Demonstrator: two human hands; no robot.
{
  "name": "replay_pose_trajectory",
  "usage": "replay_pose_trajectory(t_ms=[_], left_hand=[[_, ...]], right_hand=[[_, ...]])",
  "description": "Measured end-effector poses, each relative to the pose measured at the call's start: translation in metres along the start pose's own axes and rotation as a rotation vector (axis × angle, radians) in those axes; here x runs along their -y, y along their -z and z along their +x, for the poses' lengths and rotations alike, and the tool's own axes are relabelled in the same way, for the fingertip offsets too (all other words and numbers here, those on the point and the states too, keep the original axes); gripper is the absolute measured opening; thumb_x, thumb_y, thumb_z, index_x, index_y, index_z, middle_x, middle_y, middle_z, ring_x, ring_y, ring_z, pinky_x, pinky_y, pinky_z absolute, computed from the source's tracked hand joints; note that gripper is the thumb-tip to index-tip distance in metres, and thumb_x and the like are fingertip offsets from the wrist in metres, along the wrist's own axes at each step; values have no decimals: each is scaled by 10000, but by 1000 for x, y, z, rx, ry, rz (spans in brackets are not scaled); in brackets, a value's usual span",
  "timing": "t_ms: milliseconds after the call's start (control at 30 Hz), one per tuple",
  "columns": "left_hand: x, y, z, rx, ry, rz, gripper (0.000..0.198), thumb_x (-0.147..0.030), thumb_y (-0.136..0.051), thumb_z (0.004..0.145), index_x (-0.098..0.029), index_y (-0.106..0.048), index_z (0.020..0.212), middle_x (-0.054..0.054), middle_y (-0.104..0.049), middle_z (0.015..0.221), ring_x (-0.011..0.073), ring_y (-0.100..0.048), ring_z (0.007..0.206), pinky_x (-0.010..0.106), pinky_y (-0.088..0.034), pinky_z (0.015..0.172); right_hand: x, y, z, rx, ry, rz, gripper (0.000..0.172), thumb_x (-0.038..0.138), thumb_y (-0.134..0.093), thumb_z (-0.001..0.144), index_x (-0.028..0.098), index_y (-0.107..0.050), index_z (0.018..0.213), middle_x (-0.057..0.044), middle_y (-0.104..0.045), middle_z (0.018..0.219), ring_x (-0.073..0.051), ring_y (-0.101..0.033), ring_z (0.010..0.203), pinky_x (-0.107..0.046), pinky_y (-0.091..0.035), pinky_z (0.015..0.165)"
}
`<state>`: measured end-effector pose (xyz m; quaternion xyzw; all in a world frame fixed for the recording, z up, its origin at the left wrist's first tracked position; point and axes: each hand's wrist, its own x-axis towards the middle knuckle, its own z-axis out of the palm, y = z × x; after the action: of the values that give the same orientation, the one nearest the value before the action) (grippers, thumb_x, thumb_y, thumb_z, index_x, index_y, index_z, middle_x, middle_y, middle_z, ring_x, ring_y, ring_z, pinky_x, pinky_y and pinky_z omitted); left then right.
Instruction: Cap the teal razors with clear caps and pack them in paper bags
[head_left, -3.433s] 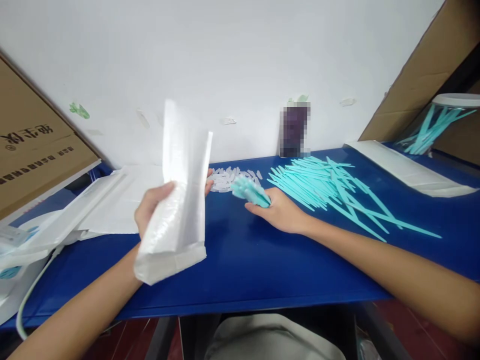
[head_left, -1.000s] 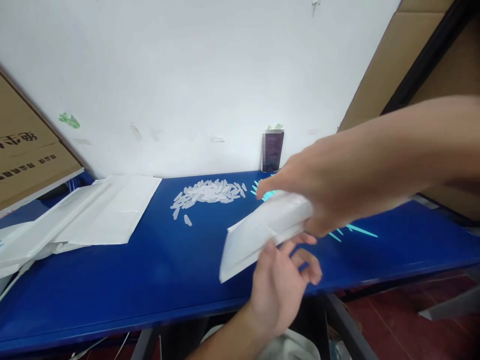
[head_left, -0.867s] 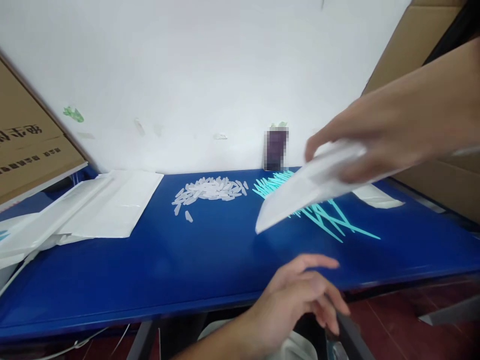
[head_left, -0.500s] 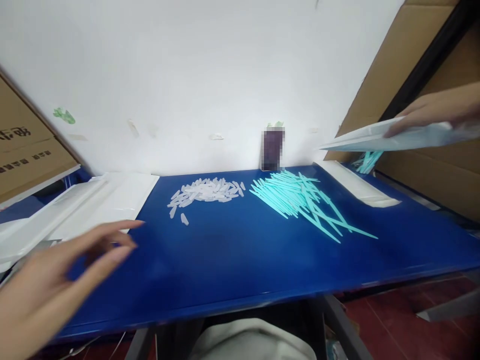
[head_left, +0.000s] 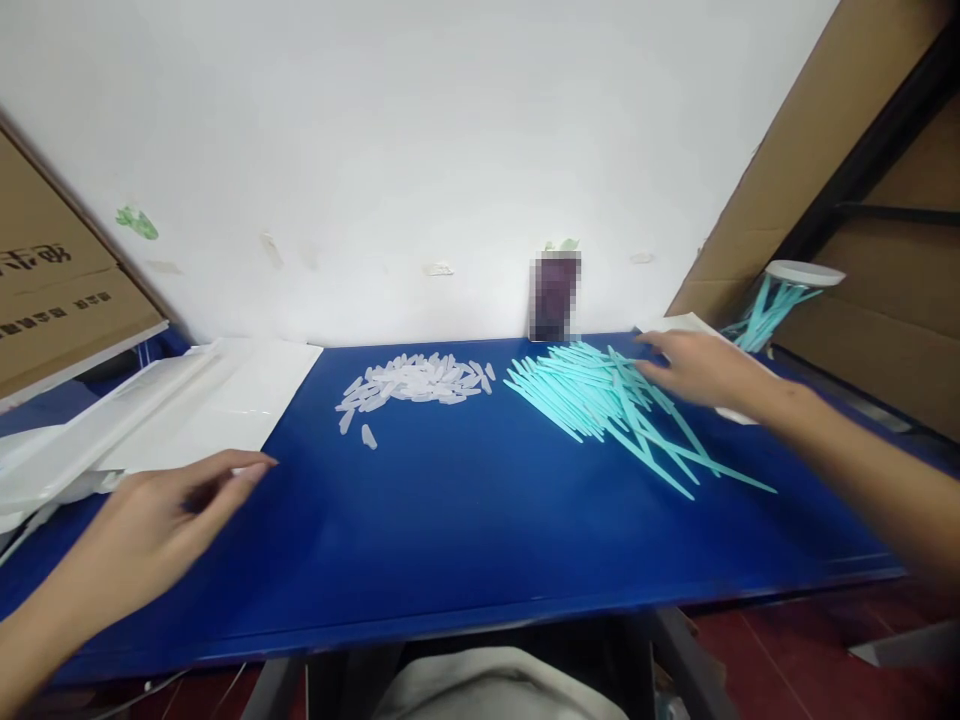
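A blue-topped table (head_left: 450, 520) runs along a white wall (head_left: 337, 140), which stands at twelve o'clock from you; a brown carton with printed lettering (head_left: 52, 270) leans at ten. Your right hand (head_left: 697, 365) hovers near two o'clock, fingers loosely parted and, as far as shows, holding nothing; below and beside its fingertips lies the heap of slim turquoise sticks (head_left: 570, 400), between one and three o'clock (whether you touch them, I cannot tell). Your left hand (head_left: 165, 520) is at nine, thumb and forefinger nearly meeting, near the white sheet-like pouches (head_left: 262, 390) at ten; I cannot tell whether it pinches anything.

The sticks look light, smooth and fairly stiff, so a loose bunch would probably slide; hold it round mid-length, best on the heap's nine o'clock side, where they lie parallel, since those towards four are crossed and could drag neighbours. The pouches seem light, limp and slick; pinch one edge. The small translucent pieces (head_left: 412, 380) at eleven look slippery too; fingertips suit them.
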<state>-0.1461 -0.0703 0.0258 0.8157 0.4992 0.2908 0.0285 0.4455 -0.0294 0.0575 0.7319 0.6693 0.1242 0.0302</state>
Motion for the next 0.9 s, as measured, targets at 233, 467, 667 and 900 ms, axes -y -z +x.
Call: replay_pose_trajectory(t_ms=[233,467,667,900], left_hand=[[-54,-33,65,266,-352,63,343,-446,-513,1030,-273,-771,1177,23,-804,1019,200,-745,782,283,-554,677],[-32,-81,91,-86,-787,148,183,-183,-584,966,-198,-751,892,23,-701,683,159,-623,598,287,-490,603],[-42,-78,82,3,-589,50,247,-244,-519,1011,-171,-752,1047,89,-719,874,202,-640,783,348,-545,751],[-19,-72,86,354,-190,199,813,-694,-488,985,-323,-257,1671,141,-113,1754,494,-130,1584,745,-209,1205]], right_hand=[[115,25,-3,-12,169,55,373,417,-451,985,182,-687,817,-113,-727,727,-275,-670,728,-448,-392,880],[124,17,11,-26,111,91,405,426,-447,998,118,-702,1065,-206,-736,974,-344,-701,896,-384,-436,677],[124,-4,-1,23,306,39,459,477,-439,1022,96,-680,1112,-221,-687,1100,-341,-662,992,-422,-497,818],[141,-5,-6,21,355,77,365,370,-412,1041,117,-675,1059,-198,-685,1074,-288,-666,933,-379,-496,769]])
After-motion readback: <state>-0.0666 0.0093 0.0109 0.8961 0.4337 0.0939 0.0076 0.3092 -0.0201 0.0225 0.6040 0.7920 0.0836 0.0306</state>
